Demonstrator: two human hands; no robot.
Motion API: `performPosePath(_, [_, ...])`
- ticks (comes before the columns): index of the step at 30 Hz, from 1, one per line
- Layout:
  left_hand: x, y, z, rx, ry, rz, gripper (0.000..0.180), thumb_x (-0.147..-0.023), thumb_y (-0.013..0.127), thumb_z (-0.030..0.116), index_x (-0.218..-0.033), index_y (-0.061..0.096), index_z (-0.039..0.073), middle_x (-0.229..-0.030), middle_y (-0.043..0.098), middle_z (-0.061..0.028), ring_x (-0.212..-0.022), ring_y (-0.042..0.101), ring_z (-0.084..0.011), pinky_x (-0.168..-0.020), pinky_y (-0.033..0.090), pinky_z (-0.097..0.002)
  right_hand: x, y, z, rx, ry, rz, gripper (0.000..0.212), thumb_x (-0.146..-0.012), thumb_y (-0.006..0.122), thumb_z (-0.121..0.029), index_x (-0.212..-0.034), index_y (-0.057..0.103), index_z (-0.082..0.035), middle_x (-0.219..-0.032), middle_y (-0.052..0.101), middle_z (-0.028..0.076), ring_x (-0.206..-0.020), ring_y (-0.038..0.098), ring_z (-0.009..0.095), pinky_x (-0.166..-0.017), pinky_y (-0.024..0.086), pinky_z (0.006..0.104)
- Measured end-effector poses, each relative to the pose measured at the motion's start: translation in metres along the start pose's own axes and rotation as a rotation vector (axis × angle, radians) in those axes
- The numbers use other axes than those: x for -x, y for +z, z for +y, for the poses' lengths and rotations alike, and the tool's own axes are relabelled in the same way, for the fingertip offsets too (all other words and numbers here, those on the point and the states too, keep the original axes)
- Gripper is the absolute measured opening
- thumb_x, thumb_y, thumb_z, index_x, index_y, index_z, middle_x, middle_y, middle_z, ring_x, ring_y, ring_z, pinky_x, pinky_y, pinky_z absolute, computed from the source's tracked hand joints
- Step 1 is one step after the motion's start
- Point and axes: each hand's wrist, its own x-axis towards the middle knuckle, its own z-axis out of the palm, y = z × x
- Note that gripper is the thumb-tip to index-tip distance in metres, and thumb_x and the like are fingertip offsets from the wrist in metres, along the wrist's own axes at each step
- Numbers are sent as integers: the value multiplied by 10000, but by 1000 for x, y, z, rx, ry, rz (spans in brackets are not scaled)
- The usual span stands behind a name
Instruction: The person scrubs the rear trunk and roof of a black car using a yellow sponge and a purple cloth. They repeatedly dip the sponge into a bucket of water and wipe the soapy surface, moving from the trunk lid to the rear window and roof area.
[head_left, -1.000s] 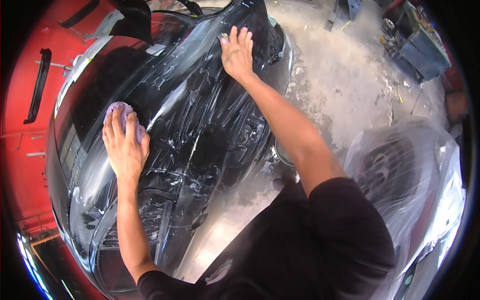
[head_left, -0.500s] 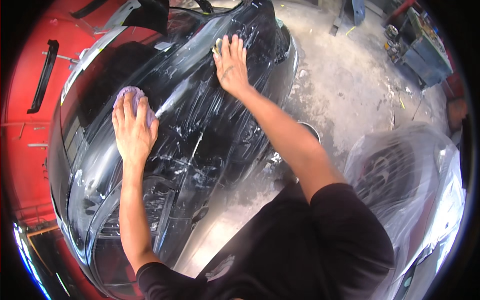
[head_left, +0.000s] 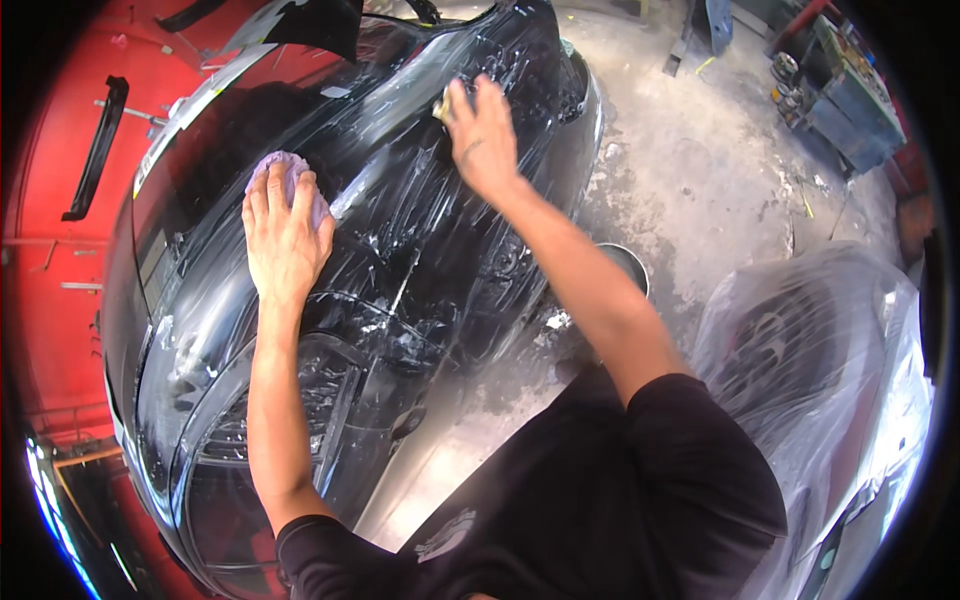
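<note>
through the head camera i see the left hand (head_left: 287, 240) wrapped over a lilac, rounded, soft-looking wad (head_left: 284, 158), fingers bent and grasping it; cloth or sponge, i cannot tell which. the wad sits under that palm on a glossy black, curved car body (head_left: 390, 190), wet and streaked with whitish smears. farther up the same body i have the right hand (head_left: 484, 130), slightly blurred, its fingers extended and holding a small, pale yellow pad (head_left: 442, 106) that pokes out on the thumb side; how tightly it is gripped i cannot tell. the two hands are well apart. just past the right forearm i make out a round, dark bucket with a light rim (head_left: 632, 264), partly hidden, on the stained grey concrete floor (head_left: 690, 170). at my lower right, clear plastic sheeting (head_left: 850, 300) drapes over a dark, spoked wheel (head_left: 770, 340)
</note>
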Motion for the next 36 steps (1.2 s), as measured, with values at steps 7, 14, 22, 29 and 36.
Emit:
performPosePath(7, [-6, -7, 3, -22, -12, -23, 598, -818, 804, 181, -1385, 626, 114, -1535, 514, -149, -1432, 477, -380, -1196, 400, -528, -30, -18, 34, -350, 248, -89, 440, -1079, 632, -239, -1471, 624, -39, -1124, 702, 235, -1010, 702, 416, -874, 555, 446])
performPosePath(14, [-1, -7, 1, -44, -34, -32, 612, -815, 809, 184, -1394, 622, 117, -1537, 514, -152, -1437, 473, -383, -1196, 399, -529, -25, -27, 16, -317, 259, 30, 455, -1112, 533, -197, -1512, 555, 18, -1575, 477, 291, -1417, 475, 481, -1182, 372, 551])
performPosePath(22, [2, -3, -1, -38, -18, -15, 638, -803, 832, 217, -1398, 623, 120, -1541, 510, -170, -1433, 474, -399, -1205, 386, -547, 8, 3, -26, -293, 243, -177, 565, -1076, 572, -243, -1587, 447, -36, -1616, 389, 308, -1490, 386, 504, -1241, 307, 581])
performPosePath(29, [0, 0, -1, -31, -10, 2, 659, -783, 858, 218, -1393, 625, 126, -1544, 507, -169, -1435, 466, -401, -1208, 379, -549, -5, -2, -21, -194, 245, -257, 742, -1051, 618, -329, -1588, 355, 111, -1636, 325, 338, -1497, 372, 501, -1248, 303, 558])
performPosePath(36, [-2, -3, 0, -54, 10, 11, 565, -860, 781, 194, -1393, 613, 113, -1535, 519, -142, -1426, 487, -381, -1178, 413, -536, 4, 24, -17, -156, 191, -182, 694, -1103, 506, -323, -1579, 352, 158, -1664, 288, 404, -1579, 251, 535, -1316, 172, 576])
